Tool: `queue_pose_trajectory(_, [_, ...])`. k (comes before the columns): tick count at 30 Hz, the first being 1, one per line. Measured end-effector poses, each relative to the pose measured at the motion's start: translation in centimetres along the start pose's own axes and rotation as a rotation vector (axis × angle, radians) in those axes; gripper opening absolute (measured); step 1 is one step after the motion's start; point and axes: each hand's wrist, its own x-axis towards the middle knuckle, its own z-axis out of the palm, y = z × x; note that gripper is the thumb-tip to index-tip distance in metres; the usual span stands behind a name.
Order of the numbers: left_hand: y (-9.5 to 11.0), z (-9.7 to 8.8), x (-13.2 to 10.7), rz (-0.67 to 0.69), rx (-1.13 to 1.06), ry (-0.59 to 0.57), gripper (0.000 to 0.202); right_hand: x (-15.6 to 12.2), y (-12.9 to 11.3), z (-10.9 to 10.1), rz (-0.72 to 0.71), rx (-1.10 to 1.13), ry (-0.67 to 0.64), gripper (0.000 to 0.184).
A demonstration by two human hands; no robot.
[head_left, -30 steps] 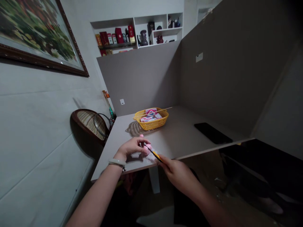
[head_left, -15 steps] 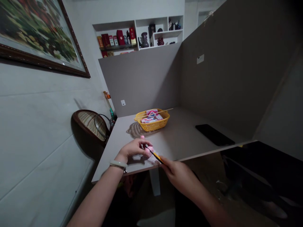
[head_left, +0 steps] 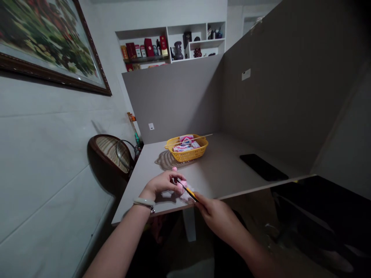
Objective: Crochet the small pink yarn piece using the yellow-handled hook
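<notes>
My left hand (head_left: 166, 182) is closed over the table's near edge, its thumb and fingers round a soft-looking pink lump (head_left: 181, 187). From the right, my right hand (head_left: 210, 206) grips a slim yellow-and-black tool (head_left: 189, 193). The tool's thin dark tip reaches the lump beside my left fingertips; whether it goes in I cannot tell. Under the lump lies a crumpled, see-through plastic sheet (head_left: 187, 197). A small pink ball (head_left: 174, 169) shows just beyond my left hand.
A yellow plastic basket (head_left: 189, 156) holding colourful packets stands farther back, a thin stick (head_left: 199, 137) across its rim. On the table's right side lies a flat black object (head_left: 262, 166). Grey panels (head_left: 179, 100) rise behind and to the right. A wood-framed round chair back (head_left: 111, 152) is at left.
The tool's tip and the pink lump have shifted very slightly to the left. Both hands keep their grips. The whole view has moved down a little.
</notes>
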Motion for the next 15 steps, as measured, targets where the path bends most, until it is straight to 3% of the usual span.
queue_pose_trajectory(6, [0.3, -0.1, -0.1, 0.005, 0.063, -0.006, 0.051, -2.2, 1.6, -0.4, 0.035, 0.034, -0.048, 0.044])
queue_pose_trajectory(12, [0.0, 0.2, 0.2, 0.012, 0.019, -0.005, 0.049, 0.1, 0.2, -0.5, 0.001, 0.023, -0.026, 0.043])
queue_pose_trajectory(15, [-0.1, 0.1, 0.1, -0.004, 0.017, 0.010, 0.050, 0.0, 0.6, -0.7, -0.015, 0.040, -0.040, 0.042])
